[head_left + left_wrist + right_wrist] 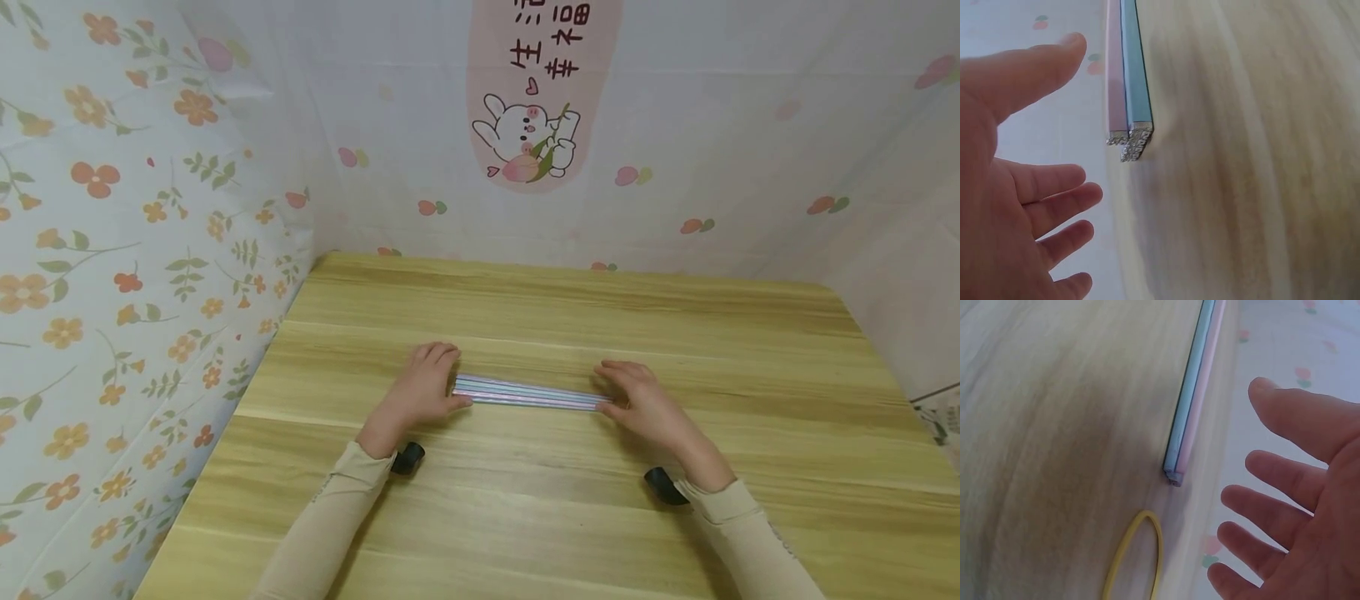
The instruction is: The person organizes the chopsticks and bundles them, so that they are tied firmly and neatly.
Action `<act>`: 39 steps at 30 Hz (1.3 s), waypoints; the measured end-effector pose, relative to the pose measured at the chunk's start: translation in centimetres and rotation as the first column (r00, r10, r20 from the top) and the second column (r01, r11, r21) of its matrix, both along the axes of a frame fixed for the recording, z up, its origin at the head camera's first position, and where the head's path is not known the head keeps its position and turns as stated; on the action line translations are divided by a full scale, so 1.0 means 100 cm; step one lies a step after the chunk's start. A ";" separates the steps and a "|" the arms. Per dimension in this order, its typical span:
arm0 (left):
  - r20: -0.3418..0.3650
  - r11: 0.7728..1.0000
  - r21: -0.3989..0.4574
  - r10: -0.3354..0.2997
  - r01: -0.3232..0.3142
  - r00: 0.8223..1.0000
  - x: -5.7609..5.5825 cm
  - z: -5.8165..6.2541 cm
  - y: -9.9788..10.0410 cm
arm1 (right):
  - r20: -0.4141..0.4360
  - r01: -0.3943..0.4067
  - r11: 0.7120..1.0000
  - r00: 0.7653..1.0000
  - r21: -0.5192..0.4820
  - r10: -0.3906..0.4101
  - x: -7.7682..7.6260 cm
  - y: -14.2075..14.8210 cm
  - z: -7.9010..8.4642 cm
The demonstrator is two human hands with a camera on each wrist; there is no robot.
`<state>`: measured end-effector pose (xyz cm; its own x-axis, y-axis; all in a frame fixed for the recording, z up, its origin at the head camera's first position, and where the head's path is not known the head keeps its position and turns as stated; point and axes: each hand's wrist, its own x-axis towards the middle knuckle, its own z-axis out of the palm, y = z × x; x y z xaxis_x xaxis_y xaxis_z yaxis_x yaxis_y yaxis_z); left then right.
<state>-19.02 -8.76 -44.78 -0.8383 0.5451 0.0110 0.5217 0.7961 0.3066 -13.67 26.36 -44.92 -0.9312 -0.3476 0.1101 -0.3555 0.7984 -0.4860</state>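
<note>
A flat bundle of thin pastel chopsticks [532, 393] lies crosswise on the wooden table, fanned wider at its left end. In the left wrist view, pink and teal chopsticks [1137, 75] end in silvery patterned tips. My left hand [427, 387] is at the wide left end, its thumb and fingers spread with nothing between them. At the narrow right end, my right hand [645, 407] is held likewise, fingers apart and thumb beside the chopsticks [1191, 406]. Near that end a yellow rubber band [1124, 550] lies on the table; the head view does not show it.
Black wrist-worn devices [407, 458] stick out under both sleeve cuffs. The wooden tabletop [525, 517] reaches back to a printed cloth [375, 100] hanging behind it. A flowered cloth [135, 292] hangs along the left side.
</note>
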 end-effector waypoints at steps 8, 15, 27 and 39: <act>-0.024 0.995 0.074 -0.070 0.071 0.997 0.002 -0.005 0.004 | -0.014 -0.001 0.999 1.000 0.033 0.001 0.001 -0.003 -0.007; -0.063 0.992 0.041 -0.116 0.119 0.991 0.001 -0.014 0.009 | 0.010 -0.018 1.000 1.000 0.022 0.018 0.002 -0.008 -0.013; -0.104 0.994 0.027 -0.100 0.104 0.989 0.005 -0.015 0.010 | -0.060 -0.015 0.999 0.998 0.045 0.018 0.002 -0.012 -0.017; -0.128 0.994 0.014 -0.108 0.111 0.986 0.007 -0.013 0.012 | -0.098 0.000 0.996 0.995 0.092 0.009 0.002 -0.017 -0.017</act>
